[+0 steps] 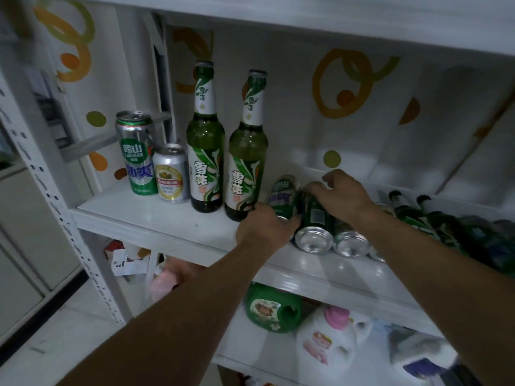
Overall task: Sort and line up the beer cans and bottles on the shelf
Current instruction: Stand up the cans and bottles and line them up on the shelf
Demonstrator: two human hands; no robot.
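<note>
Two tall green glass bottles: first (205, 140), second (246, 151), upright on the white shelf (156, 215), long axes vertical, caps up, white-and-green labels facing out. Left of the first bottle, a short silver-and-gold can (171, 174) and, further left and behind it, a tall green-and-silver can (136, 153); both upright, pull-tab ends up. Right of the second bottle, a cluster of green cans on their sides, long axes running front to back across the shelf. Nearest of them, a green can with a purple band (282, 197), partly hidden, tilted slightly. Beside it a dark green can (315, 218), silver base toward the front edge, and another can (349, 240) lying likewise. Farther right of the bottles, several dark green bottles (412, 210) lying down, necks toward the back wall, blurred. Left hand (264, 228) curled around the front end of the purple-banded can, grasping it. Right hand (342, 195) draped over the top of the dark green can, fingers bent down behind it; firm grasp or mere resting not discernible.
</note>
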